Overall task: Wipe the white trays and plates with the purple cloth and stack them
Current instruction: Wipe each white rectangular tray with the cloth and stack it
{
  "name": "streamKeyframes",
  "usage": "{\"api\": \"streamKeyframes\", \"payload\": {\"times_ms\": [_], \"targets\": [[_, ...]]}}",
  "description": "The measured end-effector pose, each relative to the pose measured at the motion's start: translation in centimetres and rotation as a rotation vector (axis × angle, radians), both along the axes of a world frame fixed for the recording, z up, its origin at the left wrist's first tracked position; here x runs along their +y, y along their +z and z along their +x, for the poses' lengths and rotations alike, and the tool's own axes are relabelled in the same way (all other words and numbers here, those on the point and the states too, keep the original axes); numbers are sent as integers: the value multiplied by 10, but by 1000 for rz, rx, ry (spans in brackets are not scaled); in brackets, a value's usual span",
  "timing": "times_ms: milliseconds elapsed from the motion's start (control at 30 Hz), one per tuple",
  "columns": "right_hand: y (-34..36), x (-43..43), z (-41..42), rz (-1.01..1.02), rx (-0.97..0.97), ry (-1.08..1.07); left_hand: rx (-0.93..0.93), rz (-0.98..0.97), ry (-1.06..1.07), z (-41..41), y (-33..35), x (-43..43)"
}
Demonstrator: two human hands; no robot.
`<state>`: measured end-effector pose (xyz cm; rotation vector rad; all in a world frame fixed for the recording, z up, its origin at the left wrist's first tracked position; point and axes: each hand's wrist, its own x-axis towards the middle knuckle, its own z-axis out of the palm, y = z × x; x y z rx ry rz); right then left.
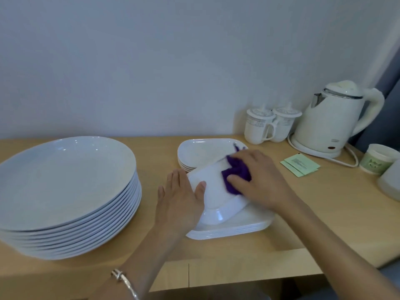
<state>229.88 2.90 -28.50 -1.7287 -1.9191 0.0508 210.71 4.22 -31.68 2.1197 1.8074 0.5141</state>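
Wiping under way, mid-bench [335,187]. Bracing the white tray [213,191] along its left edge with the left grip [179,198]: fingers straight and spread, thumb laid flat on the tray's face, nothing curled round. Tilted up off the near stack of square trays [233,229] with the near edge resting on it, presumably to give the cloth a firm slope and stop the piece skating. Looks turned underside up, judging by the raised foot ring, though hard to swear to.

Bunching the purple cloth [237,175] in the right grip [259,180], thumb and curled fingers pinching it and pressing it down on the tray's far right part. Soft, nubby fabric against a hard, glossy square with rounded corners.

Just behind, touching or nearly so, a lower stack of smaller square plates [201,151]. Cannot tell which pile is wiped and which waits. Well to the left, a tall stack of round plates [65,180], smooth, pale and shallow-rimmed, probably parked clear of the elbows. Off at the back right, out of the way: white kettle [331,122], two lidded mugs [270,126], green sachets [300,164]. Slippery glaze, so worth minding that left brace.
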Motion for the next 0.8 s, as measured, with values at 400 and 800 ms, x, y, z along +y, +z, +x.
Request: {"api": "streamKeyframes", "payload": {"times_ms": [400,800], "targets": [[-14,-30,-8,-17,254,-197,-68,-11,-8,-1,5,-6],[-6,-6,-16,-42,215,-194,192,40,-257,-9,14,-23]]}}
